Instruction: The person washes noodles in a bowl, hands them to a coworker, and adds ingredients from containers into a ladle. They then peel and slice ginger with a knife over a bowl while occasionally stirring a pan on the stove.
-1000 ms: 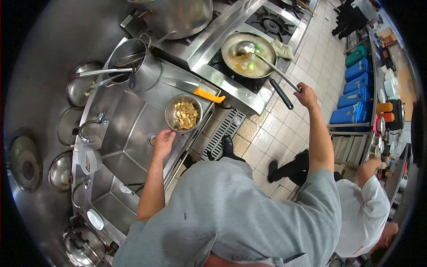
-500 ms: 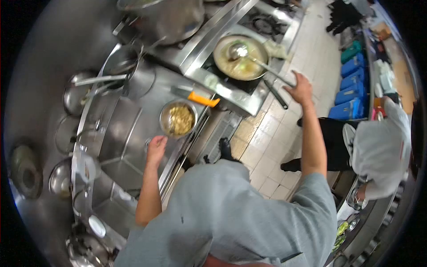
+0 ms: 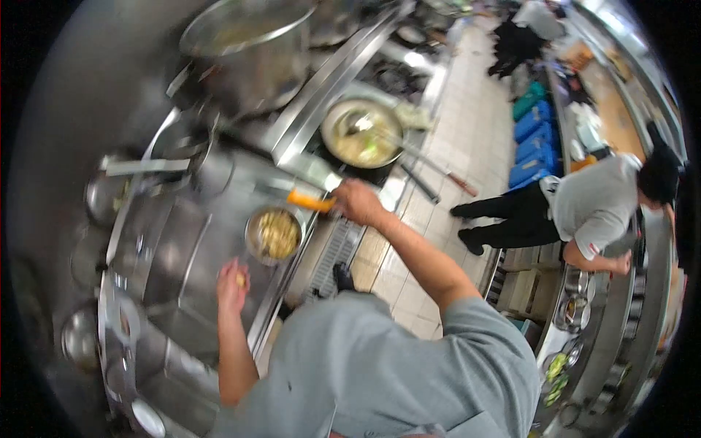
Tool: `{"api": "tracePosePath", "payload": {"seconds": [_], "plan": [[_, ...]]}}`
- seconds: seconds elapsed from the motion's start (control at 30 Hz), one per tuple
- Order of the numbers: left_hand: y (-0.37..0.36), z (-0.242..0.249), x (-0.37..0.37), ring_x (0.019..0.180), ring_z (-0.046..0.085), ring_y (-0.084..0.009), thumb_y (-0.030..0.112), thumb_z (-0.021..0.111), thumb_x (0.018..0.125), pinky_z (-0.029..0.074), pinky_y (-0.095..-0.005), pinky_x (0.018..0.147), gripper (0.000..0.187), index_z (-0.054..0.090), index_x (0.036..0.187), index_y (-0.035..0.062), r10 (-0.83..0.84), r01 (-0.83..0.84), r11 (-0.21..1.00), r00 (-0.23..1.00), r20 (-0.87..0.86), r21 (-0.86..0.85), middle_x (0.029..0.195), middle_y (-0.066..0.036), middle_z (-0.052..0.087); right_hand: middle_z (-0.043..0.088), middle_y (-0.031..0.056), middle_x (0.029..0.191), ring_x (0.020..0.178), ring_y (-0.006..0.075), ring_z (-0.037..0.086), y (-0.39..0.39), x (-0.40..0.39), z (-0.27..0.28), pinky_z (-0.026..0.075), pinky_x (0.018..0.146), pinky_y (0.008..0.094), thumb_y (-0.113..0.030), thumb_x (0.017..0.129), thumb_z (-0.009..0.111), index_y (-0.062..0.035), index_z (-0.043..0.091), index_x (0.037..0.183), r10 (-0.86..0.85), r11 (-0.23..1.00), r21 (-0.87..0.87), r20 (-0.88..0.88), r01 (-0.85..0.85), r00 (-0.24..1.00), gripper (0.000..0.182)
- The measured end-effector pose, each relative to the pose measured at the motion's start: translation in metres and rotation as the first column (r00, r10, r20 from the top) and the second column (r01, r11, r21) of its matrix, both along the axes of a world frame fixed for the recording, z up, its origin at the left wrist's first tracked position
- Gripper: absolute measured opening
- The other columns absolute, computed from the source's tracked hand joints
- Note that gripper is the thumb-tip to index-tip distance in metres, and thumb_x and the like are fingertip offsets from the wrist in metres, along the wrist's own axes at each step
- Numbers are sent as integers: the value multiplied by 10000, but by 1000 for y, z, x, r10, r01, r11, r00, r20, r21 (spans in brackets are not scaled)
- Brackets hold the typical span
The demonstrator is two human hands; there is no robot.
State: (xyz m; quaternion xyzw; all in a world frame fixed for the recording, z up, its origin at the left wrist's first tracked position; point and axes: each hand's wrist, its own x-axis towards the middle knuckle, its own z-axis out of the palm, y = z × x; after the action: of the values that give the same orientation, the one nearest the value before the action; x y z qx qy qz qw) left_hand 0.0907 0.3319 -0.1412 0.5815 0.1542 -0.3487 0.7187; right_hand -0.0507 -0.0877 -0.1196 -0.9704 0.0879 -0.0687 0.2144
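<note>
My right hand [image 3: 358, 203] has its fingers curled at the end of the orange handle of a knife [image 3: 310, 201]. The knife's blade lies on the steel counter, pointing left. Just below it stands a metal bowl [image 3: 250, 238] holding pale yellow food pieces [image 3: 278, 233]. My left hand [image 3: 231, 288] is left of and below the bowl, closed on a small yellowish food piece [image 3: 241, 279]. On the stove, a pan [image 3: 329, 148] contains a pale liquid with food; a ladle [image 3: 420, 155] rests in it, its wooden-ended handle sticking out to the right.
A large steel pot [image 3: 255, 73] stands at the upper left. Steel sinks [image 3: 175, 248] lie left of my left hand. Across the tiled floor [image 3: 453, 139], a co-worker [image 3: 591, 201] in a pale shirt stands near blue bins [image 3: 531, 139] and a counter with bowls and green vegetables [image 3: 556, 376].
My right hand has let go of the ladle's handle and moved left to the knife. My left hand has moved slightly away from the bowl. The co-worker has straightened up.
</note>
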Motion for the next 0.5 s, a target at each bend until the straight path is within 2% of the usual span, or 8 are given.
{"api": "tracePosePath", "payload": {"seconds": [0.03,0.07,0.1,0.23,0.37,0.4,0.47,0.5], "plan": [[-2,7,-3,772,623,-153,272,663,997,516,-268,596,280,545,1187,102,60,-61,998,998,-35,-14,944,-84,645,653,176,1076,1035,384,615,10,13,-28,520,882,483,-270,846,722,-57,645,1158,-4,993,-121,-11,2,1000,386],[1,6,-2,803,628,-177,261,675,989,539,-300,658,275,556,1169,91,46,-48,996,999,-20,-78,1000,-93,639,650,178,1104,1049,377,616,29,18,-17,517,888,493,-245,843,717,-35,640,1124,-53,998,-41,9,53,999,359],[12,-10,6,870,636,-217,211,673,981,565,-363,782,326,555,1242,57,10,-23,983,997,-71,-181,1057,-112,631,650,178,1103,1059,377,616,35,25,-27,517,888,496,-259,843,721,-41,638,1106,-61,998,-6,64,61,996,351],[16,2,-1,1159,623,-313,80,582,995,515,-445,1045,458,462,1434,30,-82,70,890,997,-8,-451,1230,-158,616,661,150,1155,1080,359,619,67,46,-29,496,914,498,-359,826,769,-79,621,1146,-180,983,-57,-109,174,978,451],[-2,45,-16,1270,575,-352,95,565,1018,479,-463,1108,435,456,1432,24,-41,69,920,996,81,-387,1316,-173,589,663,79,1187,1122,295,595,91,60,-23,455,922,511,-419,821,764,-129,609,1166,-222,933,-313,-107,179,969,476],[-3,47,-16,1308,546,-359,107,559,1026,463,-457,1126,453,440,1456,31,-50,78,902,996,77,-424,1362,-179,567,680,90,1141,1081,284,612,93,63,-25,437,934,519,-412,860,722,-140,604,1150,-204,915,-372,-92,156,975,415],[-1,50,-20,1345,518,-366,119,553,1034,448,-451,1145,472,423,1480,38,-37,60,895,998,59,-442,1408,-185,545,695,130,1081,1021,326,664,92,77,-36,489,896,523,-340,916,645,-110,606,1137,-190,929,-356,-207,107,960,321],[-3,52,-19,1358,507,-362,119,547,1037,444,-438,1151,489,408,1501,52,-62,92,816,996,71,-571,1435,-184,527,700,159,1061,1000,354,682,87,84,-47,518,873,522,-290,926,608,-90,608,1122,-191,963,-237,-254,131,948,280]]}}
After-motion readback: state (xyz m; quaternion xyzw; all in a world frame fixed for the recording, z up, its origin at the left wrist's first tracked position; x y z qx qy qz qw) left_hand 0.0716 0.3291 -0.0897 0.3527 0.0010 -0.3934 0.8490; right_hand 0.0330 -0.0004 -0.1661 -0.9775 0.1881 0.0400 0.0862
